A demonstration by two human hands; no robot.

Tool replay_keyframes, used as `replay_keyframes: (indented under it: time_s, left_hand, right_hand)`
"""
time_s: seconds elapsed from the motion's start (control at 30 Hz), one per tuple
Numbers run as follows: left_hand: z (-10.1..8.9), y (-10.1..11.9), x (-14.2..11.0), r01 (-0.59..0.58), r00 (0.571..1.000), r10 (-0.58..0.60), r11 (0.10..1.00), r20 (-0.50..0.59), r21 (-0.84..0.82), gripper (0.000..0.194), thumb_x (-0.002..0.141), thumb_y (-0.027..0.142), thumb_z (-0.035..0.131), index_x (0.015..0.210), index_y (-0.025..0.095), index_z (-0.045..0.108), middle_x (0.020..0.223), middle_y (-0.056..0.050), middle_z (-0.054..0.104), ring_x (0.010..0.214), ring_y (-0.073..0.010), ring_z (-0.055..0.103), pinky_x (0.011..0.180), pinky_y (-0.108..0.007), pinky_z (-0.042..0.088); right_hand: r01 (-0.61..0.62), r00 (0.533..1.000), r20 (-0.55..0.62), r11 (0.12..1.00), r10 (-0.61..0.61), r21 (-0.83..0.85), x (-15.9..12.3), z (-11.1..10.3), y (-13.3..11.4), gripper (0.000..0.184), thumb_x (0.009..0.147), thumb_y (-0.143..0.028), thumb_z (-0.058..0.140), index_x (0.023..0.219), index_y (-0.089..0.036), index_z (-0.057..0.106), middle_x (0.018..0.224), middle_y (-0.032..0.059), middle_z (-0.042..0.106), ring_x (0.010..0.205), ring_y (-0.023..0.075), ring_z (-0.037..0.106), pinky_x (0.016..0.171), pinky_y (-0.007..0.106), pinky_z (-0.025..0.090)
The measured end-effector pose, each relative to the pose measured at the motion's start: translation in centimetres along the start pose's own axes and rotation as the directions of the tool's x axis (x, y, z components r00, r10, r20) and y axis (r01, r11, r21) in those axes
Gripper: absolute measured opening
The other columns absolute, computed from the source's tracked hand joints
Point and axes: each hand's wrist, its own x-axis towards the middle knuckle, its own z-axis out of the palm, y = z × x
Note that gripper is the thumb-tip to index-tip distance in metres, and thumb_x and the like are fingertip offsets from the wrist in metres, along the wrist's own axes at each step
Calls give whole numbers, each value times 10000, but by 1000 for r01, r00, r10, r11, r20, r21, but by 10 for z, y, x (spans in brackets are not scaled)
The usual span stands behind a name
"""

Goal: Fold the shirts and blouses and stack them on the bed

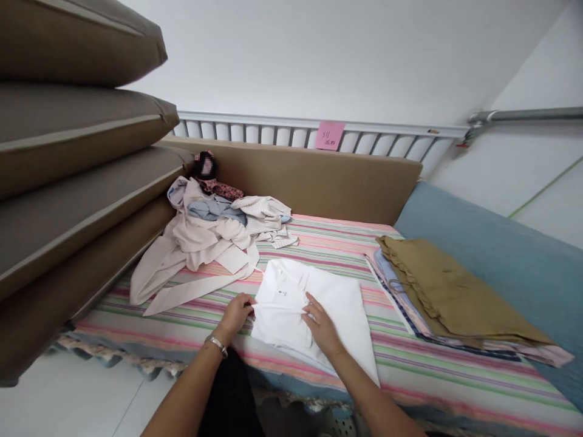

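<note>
A white shirt (pixel 339 303), partly folded, lies flat on the striped bedding in front of me, with a small label showing near its top. My left hand (pixel 237 312) pinches the shirt's left edge between thumb and fingers. On the shirt's middle, my right hand (pixel 321 325) has finger and thumb closed on a narrow fold of the same cloth. That fold runs taut and level between both hands. To the left is a loose heap of crumpled clothes (pixel 204 233), pale beige, blue and striped.
Folded clothes (pixel 460 291) are stacked at the right, an olive ruffled piece on top. Thick brown cushions (pixel 91 127) rise at the left. A doll (pixel 207 167) sits behind the heap. A brown padded board (pixel 319 179), white railing and pink note (pixel 330 135) line the back.
</note>
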Motion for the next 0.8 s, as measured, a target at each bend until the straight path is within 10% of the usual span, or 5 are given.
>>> replay_keyframes:
  time_s: [0.4, 0.63, 0.8]
  left_hand:
    - [-6, 51, -5, -136, 988, 147, 973, -44, 184, 265, 760, 144, 457, 965, 193, 617, 1031, -67, 615, 1037, -183, 518, 925, -318, 377]
    - [11, 69, 1, -151, 988, 127, 924, 90, 350, 250, 741, 208, 515, 938, 183, 666, 725, -49, 652, 735, -190, 589, 787, -341, 426]
    - [-9, 39, -15, -201, 969, 240, 906, -60, 374, 381, 765, 337, 486, 1090, 169, 593, 1090, -112, 644, 1046, -244, 560, 948, -412, 400]
  right_hand:
    - [-33, 999, 25, 998, 32, 49, 4, -4, -4, 135, 773, -275, 485, 772, -200, 598, 1397, 117, 425, 1274, 206, 396, 1083, 403, 259]
    - [-53, 998, 44, 998, 51, 33, 4, -9, -23, 201, 734, -201, 522, 898, -203, 639, 1385, 100, 442, 1284, 212, 388, 1072, 411, 292]
    - [-13, 940, -332, 979, 81, 202, -10, -65, -5, 286, 724, -267, 539, 995, -214, 614, 1344, 97, 480, 1278, 227, 392, 1085, 434, 273]
